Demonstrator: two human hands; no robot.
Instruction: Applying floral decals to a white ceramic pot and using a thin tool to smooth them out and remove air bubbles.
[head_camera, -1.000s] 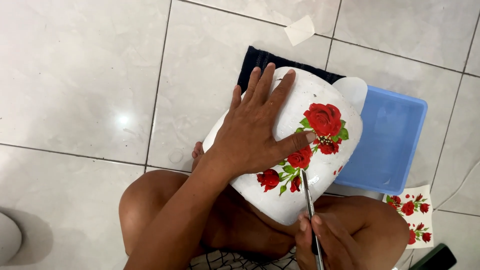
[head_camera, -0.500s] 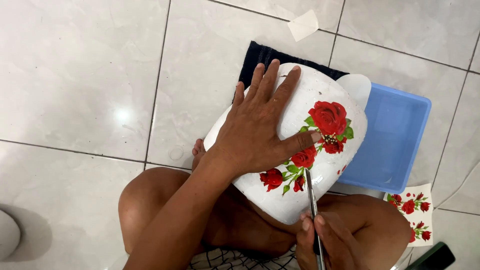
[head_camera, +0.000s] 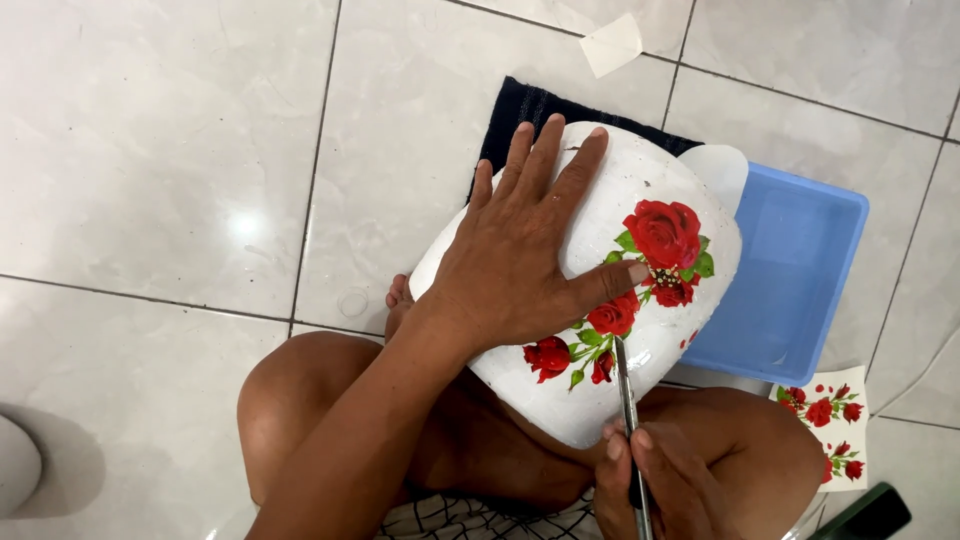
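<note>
A: Hand pose?

B: Your left hand lies flat on the pot, fingers spread, thumb stretched toward the big rose. Your right hand, just below the pot, pinches a thin brush; its tip touches the pot beside the lower roses.

A: Where is the pot?

B: Tilted on your lap, between your knees, its upper end over a dark cloth on the tiled floor.

A: Containers?

B: A blue tub sits right of the pot, its near edge hidden behind it. Cannot tell what it contains. A pale round piece shows at the tub's upper left corner.

A: Pot's look?

B: White, rough-looking surface; red roses with green leaves run across it from the thumb down toward the brush.

A: Else?

B: A rose sheet lies below the tub; a paper scrap lies well above the pot.
</note>
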